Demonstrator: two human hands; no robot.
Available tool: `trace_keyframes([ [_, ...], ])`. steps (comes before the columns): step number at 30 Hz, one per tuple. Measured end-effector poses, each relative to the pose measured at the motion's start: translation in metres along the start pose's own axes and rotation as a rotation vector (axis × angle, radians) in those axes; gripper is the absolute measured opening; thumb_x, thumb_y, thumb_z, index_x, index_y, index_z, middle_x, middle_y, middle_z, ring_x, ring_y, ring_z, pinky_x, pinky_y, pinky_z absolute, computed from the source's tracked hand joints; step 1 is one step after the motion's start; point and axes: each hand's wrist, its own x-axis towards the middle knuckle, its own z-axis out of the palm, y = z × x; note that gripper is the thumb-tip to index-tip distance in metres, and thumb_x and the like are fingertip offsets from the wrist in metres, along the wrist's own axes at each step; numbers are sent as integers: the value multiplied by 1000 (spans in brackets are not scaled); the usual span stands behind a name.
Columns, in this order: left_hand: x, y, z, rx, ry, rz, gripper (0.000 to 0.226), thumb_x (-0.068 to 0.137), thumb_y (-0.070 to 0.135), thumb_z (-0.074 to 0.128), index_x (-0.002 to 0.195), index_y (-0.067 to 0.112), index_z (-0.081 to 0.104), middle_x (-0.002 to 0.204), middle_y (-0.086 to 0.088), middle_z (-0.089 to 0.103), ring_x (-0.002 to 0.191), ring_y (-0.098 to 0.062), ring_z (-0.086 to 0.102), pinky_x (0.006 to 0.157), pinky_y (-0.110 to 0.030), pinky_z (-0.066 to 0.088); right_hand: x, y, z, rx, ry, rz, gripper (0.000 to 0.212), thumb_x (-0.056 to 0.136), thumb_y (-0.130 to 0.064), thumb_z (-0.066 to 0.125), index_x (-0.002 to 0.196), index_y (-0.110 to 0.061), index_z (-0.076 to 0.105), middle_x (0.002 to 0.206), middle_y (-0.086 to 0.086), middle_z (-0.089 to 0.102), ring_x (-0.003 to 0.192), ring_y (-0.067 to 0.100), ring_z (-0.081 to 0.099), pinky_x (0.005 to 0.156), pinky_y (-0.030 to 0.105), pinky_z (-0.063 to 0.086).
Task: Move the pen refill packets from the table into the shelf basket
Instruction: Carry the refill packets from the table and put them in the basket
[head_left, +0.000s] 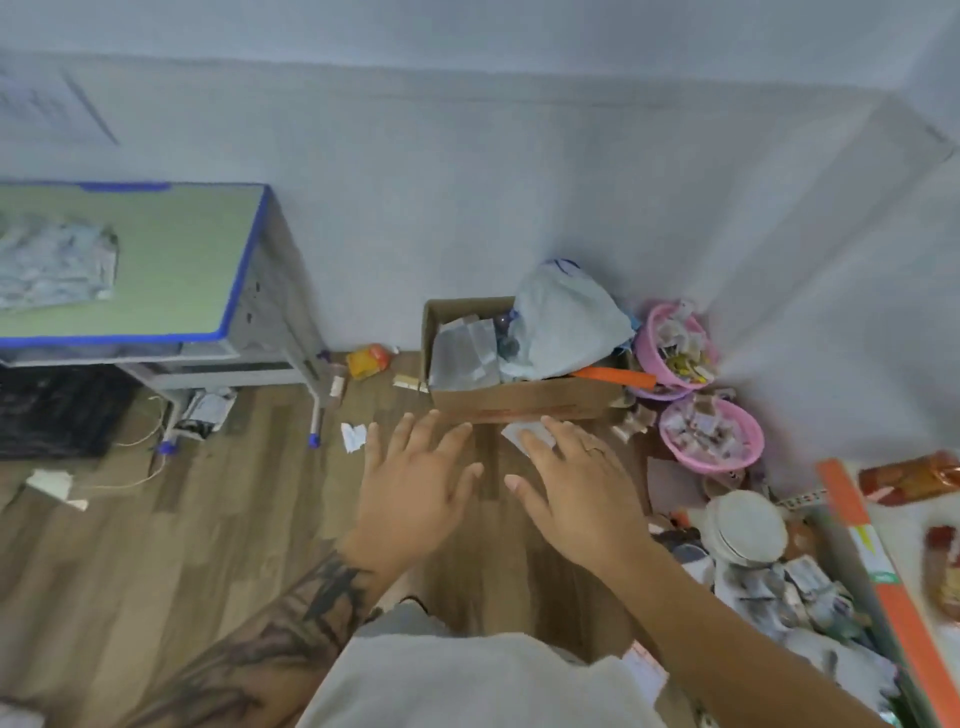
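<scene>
Floor (218, 545) of cluttered wood planks

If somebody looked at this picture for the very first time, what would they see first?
First, two bare hands spread open in the middle: the left hand and the right hand, holding nothing. Behind them a cardboard box stuffed with bags stands against the wall, with two pink baskets beside it on the right.
</scene>
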Motion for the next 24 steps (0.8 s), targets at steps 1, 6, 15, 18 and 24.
trace_keyframes([
  [1,2,-21,-3,-5,4,-21,55,104,61,31,156,43,34,168,0,30,157,-27,20,126,-61,6,16,-18,4,-19,-14,-33,59,103,-61,38,150,-28,49,156,8,49,142,28,48,116,46,41],
  [6,4,-114,-18,-22,5,-105,53,104,61,30,153,41,36,165,0,34,156,-26,22,125,-61,6,79,-103,22,-124,-71,-176,60,104,-62,36,154,-31,46,161,7,44,149,28,41,123,47,28],
  [15,5,-232,-37,-64,-10,-339,55,105,60,28,156,41,29,166,-2,30,156,-30,18,124,-64,1,178,-197,44,-207,-148,-372,64,103,-65,27,154,-31,46,159,5,47,148,28,42,125,50,23],
  [18,9,-261,-40,-98,-8,-435,55,105,60,29,157,41,27,165,-2,30,156,-30,17,123,-64,0,213,-223,46,-212,-183,-460,65,104,-66,24,158,-33,39,164,5,39,152,27,35,127,49,17],
  [24,38,-318,-53,-116,-24,-622,57,105,60,28,158,41,25,167,-2,24,157,-29,14,125,-64,0,306,-285,56,-171,-189,-610,64,102,-65,26,155,-33,41,163,5,41,150,27,38,125,49,21],
])
